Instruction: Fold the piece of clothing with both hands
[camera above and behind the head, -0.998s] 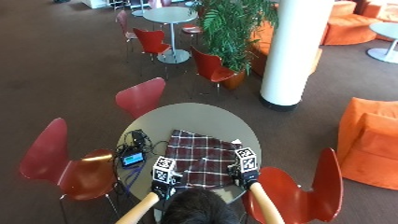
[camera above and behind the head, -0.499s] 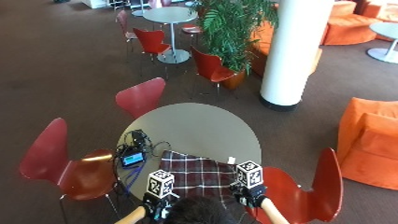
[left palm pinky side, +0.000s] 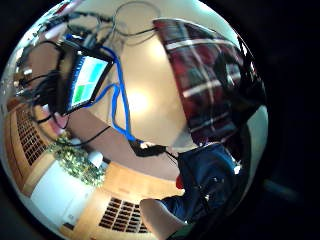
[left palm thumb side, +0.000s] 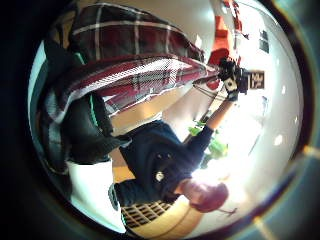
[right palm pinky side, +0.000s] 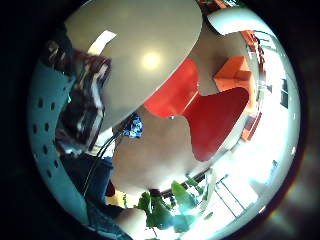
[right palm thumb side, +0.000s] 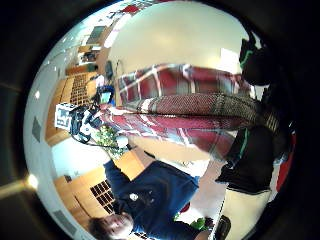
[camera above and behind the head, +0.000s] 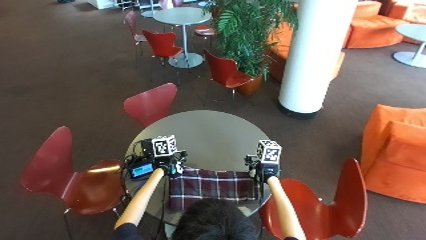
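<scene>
Both hands, left hand (camera above and behind the head: 174, 167) and right hand (camera above and behind the head: 258, 173), pinch the plaid garment (camera above and behind the head: 212, 185) at the worktop's (camera above and behind the head: 200, 132) near edge. Best keep the fold's corners level and the cloth taut.

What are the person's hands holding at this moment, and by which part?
Both hands hold the plaid garment: the left hand grips its far left corner, the right hand its far right corner, with the edge stretched between them above the round table.
</scene>
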